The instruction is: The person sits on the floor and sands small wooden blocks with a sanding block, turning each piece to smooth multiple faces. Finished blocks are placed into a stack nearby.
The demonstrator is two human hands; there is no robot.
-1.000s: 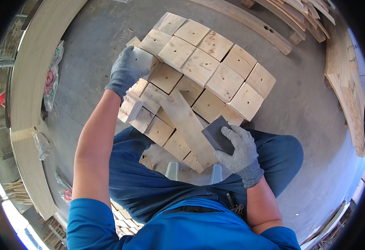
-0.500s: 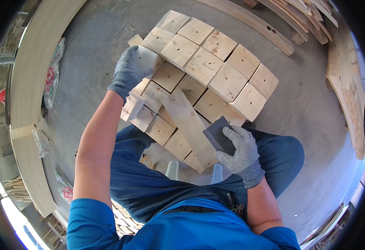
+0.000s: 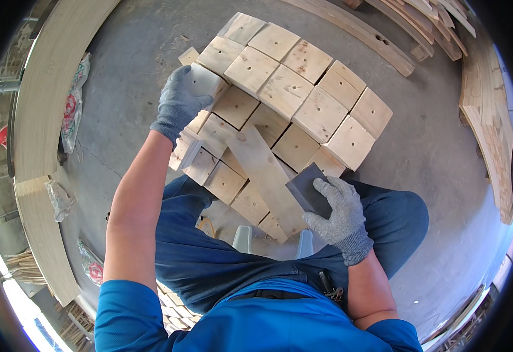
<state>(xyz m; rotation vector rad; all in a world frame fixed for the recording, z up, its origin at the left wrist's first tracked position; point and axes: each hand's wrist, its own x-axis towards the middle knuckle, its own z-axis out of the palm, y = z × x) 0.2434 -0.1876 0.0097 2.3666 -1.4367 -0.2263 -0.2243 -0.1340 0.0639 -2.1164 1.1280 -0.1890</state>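
Observation:
In a grey knit glove, my left hand [image 3: 179,102] grips a pale wooden block [image 3: 202,81] at the left edge of the stack's upper layer, thumb on its near side. The block has a small hole in its top face. My right hand [image 3: 340,211], gloved alike, holds a dark grey sanding block [image 3: 308,186] by its right side, above my right thigh. Under the sanding block's left edge slants a flat wooden board [image 3: 265,176], lying across the lower blocks. More wooden blocks with holes [image 3: 284,88] form the stepped stack before me.
Between my knees shows a light grey stool [image 3: 242,239]. Long boards [image 3: 54,94] stand along the left, with plastic bags [image 3: 73,108] on the floor beside them. Timber planks [image 3: 356,32] lie at the far right, and more lumber [image 3: 485,129] at the right edge.
Both hands keep their holds in nearly the same places. The view has shifted very slightly; nothing else visibly moved.

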